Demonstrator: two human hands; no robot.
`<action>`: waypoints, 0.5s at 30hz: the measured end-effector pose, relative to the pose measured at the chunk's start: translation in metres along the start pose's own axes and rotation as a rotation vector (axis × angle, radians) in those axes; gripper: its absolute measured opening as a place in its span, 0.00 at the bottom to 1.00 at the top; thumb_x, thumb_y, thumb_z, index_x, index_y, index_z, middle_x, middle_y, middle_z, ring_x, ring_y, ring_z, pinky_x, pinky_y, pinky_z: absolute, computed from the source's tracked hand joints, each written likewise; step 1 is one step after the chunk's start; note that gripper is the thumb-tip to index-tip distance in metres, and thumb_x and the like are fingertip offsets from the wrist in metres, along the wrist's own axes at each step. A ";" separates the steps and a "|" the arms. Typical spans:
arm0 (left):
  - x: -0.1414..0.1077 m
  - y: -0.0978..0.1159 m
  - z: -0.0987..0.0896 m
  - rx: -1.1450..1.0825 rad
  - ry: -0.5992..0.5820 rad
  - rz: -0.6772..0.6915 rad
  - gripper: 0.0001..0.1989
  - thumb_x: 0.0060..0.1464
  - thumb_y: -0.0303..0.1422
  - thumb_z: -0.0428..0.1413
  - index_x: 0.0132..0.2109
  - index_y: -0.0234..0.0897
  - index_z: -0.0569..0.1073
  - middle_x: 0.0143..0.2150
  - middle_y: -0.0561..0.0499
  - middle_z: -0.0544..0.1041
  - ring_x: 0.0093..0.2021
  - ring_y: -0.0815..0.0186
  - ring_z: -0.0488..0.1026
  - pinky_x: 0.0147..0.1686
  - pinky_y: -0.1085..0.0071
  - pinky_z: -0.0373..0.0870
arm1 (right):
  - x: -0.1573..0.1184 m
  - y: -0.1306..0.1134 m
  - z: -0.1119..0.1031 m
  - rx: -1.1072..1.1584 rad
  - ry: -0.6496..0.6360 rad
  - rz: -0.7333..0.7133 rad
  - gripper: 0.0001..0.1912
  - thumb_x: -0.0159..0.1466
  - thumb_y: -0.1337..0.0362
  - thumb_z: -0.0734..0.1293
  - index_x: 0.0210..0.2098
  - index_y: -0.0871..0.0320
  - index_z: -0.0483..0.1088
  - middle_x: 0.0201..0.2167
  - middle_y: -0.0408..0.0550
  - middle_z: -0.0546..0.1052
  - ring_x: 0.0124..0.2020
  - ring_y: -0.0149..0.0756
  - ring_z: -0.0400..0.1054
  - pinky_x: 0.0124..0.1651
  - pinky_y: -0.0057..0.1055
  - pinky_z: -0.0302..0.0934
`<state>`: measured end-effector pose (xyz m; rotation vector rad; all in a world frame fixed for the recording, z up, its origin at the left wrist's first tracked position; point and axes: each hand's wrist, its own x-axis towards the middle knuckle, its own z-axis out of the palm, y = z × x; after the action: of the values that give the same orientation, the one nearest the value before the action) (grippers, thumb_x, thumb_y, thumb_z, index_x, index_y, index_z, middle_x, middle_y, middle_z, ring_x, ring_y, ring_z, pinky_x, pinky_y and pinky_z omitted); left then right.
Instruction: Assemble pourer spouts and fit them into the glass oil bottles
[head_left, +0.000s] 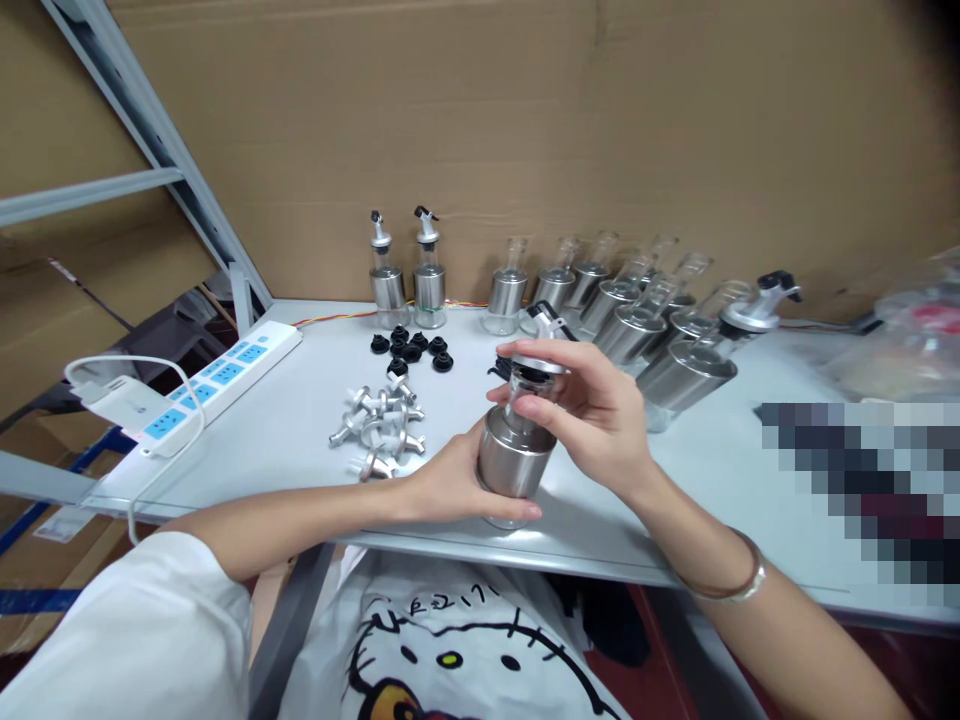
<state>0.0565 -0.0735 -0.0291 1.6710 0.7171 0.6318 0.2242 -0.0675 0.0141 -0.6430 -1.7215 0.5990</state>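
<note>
Near the front edge of the table stands a glass oil bottle with a steel sleeve around its body. My left hand is wrapped round its lower part. At its neck, my right hand grips a silver pour spout with a black flip lid, seated at or just over the mouth; how deep its stopper sits is hidden by the fingers. Left of the bottle lie several silver spout pieces in a heap. Behind them are several black rubber stoppers. More small black parts show partly behind my right hand.
Two bottles with spouts stand at the back. Several bottles without spouts are grouped at the back right, beside one capped bottle. A white power strip with a cable lies at the left edge. Plastic bags sit far right.
</note>
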 end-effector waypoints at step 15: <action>-0.001 0.000 0.000 -0.039 0.003 -0.017 0.37 0.42 0.41 0.68 0.56 0.36 0.62 0.52 0.43 0.71 0.51 0.53 0.69 0.49 0.57 0.68 | 0.000 0.013 -0.003 -0.028 -0.045 0.007 0.15 0.63 0.62 0.68 0.50 0.51 0.70 0.48 0.48 0.75 0.37 0.36 0.77 0.38 0.35 0.76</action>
<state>0.0558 -0.0740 -0.0289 1.6269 0.7166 0.6327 0.2281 -0.0577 0.0060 -0.6599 -1.7733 0.5989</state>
